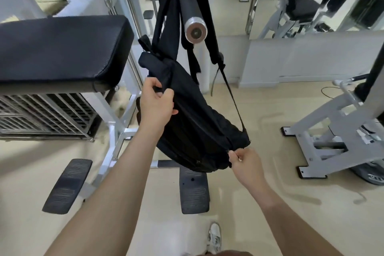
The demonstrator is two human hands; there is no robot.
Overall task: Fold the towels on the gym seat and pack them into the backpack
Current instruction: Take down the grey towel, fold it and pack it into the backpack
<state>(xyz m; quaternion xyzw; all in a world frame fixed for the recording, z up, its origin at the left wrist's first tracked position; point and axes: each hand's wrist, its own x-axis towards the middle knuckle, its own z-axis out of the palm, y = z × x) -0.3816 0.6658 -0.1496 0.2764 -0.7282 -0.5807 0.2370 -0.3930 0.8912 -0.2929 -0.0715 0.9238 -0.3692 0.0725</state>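
Note:
A black backpack hangs by its straps from a thick grey bar in the middle of the view. My left hand grips the fabric on the bag's upper left side. My right hand pinches the zipper pull at the bag's lower right corner. The zipper line runs diagonally between the two hands. The black padded gym seat at the left is bare; no towels are in view.
Two black footplates sit on the beige floor below the bag. A metal rack lies under the seat. A white machine frame stands at the right. My white shoe shows at the bottom.

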